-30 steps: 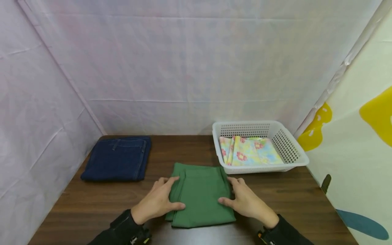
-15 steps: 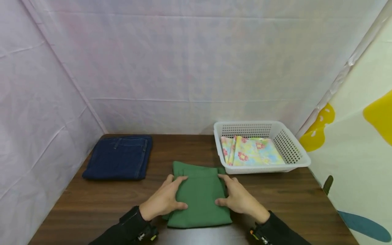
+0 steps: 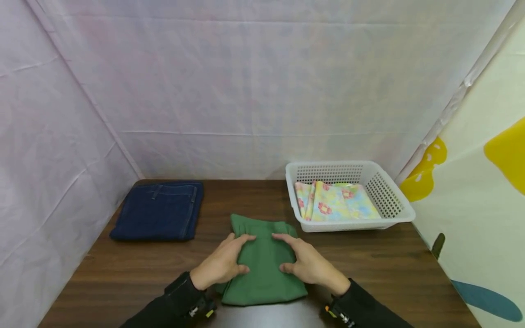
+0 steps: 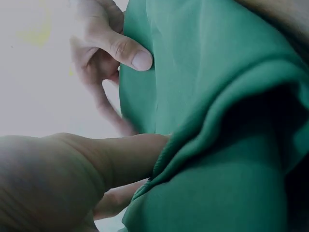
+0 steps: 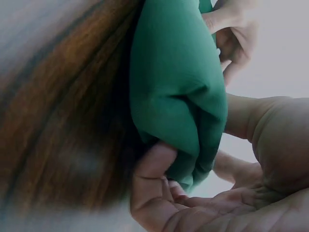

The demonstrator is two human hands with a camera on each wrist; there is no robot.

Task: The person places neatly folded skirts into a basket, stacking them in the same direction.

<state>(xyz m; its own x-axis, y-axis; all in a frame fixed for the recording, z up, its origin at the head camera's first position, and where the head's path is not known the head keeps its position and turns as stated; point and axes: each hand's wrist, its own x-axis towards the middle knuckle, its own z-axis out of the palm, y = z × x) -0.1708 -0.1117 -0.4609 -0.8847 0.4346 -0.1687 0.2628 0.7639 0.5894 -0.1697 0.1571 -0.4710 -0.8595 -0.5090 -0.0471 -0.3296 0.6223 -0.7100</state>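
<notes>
A folded green garment (image 3: pixel 262 278) lies on the brown table (image 3: pixel 369 273), directly in front of me. My left hand (image 3: pixel 221 262) grips its left side, thumb on top; in the left wrist view the thumb presses into a fold of the green cloth (image 4: pixel 212 193). Opposite it, my right hand (image 3: pixel 309 262) grips the right side. The right wrist view shows curled fingers (image 5: pixel 154 179) tucked under the bulging green cloth (image 5: pixel 174 63), with the thumb on the other face. Between the hands the fabric bunches slightly; its underside is hidden.
Folded dark blue jeans (image 3: pixel 157 212) lie at the table's back left. A white perforated plastic basket (image 3: pixel 393 200) stands at the back right, holding a folded floral cloth (image 3: pixel 334 205). Pale fabric walls (image 3: pixel 246 91) rise behind the table and at both sides.
Both hands have moved closer together, the right hand shifting left and the left hand a little right. The green garment has narrowed and bunched between them. Jeans and basket stay put.
</notes>
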